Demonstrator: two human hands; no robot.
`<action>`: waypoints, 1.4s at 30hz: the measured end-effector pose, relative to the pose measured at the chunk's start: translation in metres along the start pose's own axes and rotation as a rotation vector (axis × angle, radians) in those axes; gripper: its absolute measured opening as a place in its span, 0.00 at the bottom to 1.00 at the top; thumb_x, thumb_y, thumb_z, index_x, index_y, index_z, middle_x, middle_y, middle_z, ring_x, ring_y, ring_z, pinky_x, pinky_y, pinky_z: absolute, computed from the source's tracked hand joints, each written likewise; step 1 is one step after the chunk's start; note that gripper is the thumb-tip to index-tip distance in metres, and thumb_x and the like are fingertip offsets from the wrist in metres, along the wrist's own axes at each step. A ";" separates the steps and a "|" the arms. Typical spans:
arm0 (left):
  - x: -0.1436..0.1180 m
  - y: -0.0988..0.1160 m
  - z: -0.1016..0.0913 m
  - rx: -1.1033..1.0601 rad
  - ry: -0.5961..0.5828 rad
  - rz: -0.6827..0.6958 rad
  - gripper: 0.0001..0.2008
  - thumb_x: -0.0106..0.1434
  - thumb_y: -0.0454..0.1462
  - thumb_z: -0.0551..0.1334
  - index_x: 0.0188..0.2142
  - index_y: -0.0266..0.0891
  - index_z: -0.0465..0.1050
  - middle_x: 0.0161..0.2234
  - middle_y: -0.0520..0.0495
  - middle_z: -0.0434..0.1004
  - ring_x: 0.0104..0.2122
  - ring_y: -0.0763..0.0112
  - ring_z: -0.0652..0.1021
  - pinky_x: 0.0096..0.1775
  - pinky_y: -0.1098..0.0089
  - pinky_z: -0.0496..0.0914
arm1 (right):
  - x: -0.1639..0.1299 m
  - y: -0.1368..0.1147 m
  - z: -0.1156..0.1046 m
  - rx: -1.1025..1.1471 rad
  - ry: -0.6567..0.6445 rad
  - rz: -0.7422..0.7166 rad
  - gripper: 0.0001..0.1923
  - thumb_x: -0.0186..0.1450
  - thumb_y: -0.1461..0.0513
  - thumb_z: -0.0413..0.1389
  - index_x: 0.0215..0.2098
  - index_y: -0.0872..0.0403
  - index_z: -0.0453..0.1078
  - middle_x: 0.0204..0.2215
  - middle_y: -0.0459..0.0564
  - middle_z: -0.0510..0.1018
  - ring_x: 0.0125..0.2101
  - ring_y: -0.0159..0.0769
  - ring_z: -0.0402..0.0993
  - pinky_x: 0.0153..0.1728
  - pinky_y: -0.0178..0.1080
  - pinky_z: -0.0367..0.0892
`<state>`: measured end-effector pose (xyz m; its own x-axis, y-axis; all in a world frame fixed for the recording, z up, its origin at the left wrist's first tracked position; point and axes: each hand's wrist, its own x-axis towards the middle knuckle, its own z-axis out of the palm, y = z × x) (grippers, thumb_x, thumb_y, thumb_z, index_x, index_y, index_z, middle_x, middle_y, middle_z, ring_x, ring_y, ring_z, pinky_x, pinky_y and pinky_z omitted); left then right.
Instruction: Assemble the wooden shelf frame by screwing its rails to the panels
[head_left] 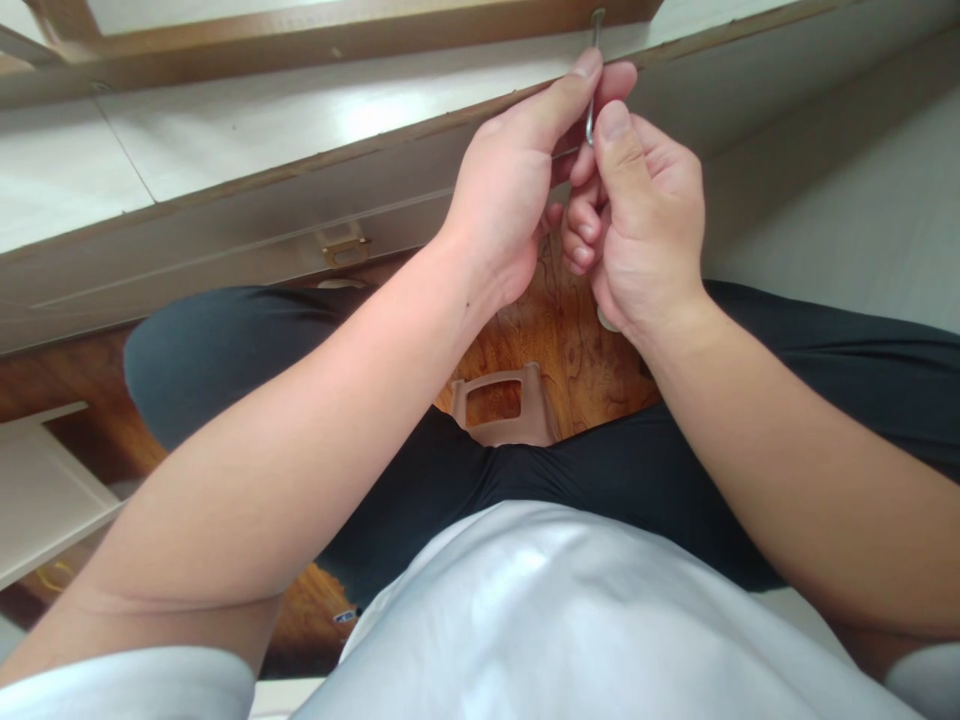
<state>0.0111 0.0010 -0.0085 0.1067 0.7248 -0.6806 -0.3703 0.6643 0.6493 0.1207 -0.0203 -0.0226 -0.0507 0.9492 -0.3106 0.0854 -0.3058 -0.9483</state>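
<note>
Left hand, right hand pinching one bent metal rod; one stool below.

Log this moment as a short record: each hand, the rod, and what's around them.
Left hand: pinches the rod above its bend
Right hand: at the rod's bent lower end; exact grip partly hidden
Rod: metal, upper tip at the wood bar
Stool: partly in view between the thighs
Floor: brown, wood-grained
</note>
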 end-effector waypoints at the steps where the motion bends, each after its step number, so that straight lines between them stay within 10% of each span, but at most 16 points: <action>1: 0.000 0.000 0.000 -0.001 0.007 0.002 0.14 0.68 0.55 0.64 0.40 0.53 0.85 0.24 0.44 0.75 0.44 0.43 0.82 0.33 0.54 0.72 | -0.001 0.000 0.000 -0.010 -0.001 0.000 0.32 0.67 0.27 0.46 0.28 0.43 0.60 0.17 0.42 0.60 0.18 0.36 0.54 0.19 0.43 0.55; 12: 0.000 0.002 0.003 -0.009 0.006 0.142 0.13 0.72 0.44 0.63 0.35 0.46 0.85 0.45 0.52 0.86 0.50 0.54 0.82 0.38 0.62 0.73 | 0.005 0.016 -0.003 -0.048 -0.028 0.002 0.32 0.66 0.27 0.48 0.29 0.42 0.63 0.17 0.44 0.64 0.26 0.40 0.66 0.28 0.44 0.63; 28: 0.005 -0.003 -0.003 -0.016 0.001 0.078 0.13 0.68 0.52 0.66 0.36 0.49 0.85 0.40 0.48 0.85 0.47 0.51 0.82 0.36 0.60 0.71 | 0.004 0.001 -0.001 -0.036 0.000 -0.022 0.32 0.69 0.34 0.52 0.22 0.45 0.53 0.14 0.42 0.57 0.14 0.35 0.55 0.15 0.42 0.58; 42: 0.001 0.001 0.002 -0.047 -0.065 0.168 0.14 0.74 0.41 0.62 0.34 0.44 0.83 0.43 0.52 0.85 0.47 0.62 0.81 0.35 0.68 0.65 | 0.004 0.005 -0.005 -0.245 0.098 -0.233 0.31 0.75 0.40 0.53 0.22 0.46 0.52 0.18 0.44 0.62 0.26 0.36 0.61 0.30 0.42 0.62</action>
<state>0.0130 0.0026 -0.0078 0.0981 0.8363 -0.5395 -0.4300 0.5245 0.7348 0.1261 -0.0178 -0.0281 -0.0024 0.9976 -0.0691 0.3194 -0.0647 -0.9454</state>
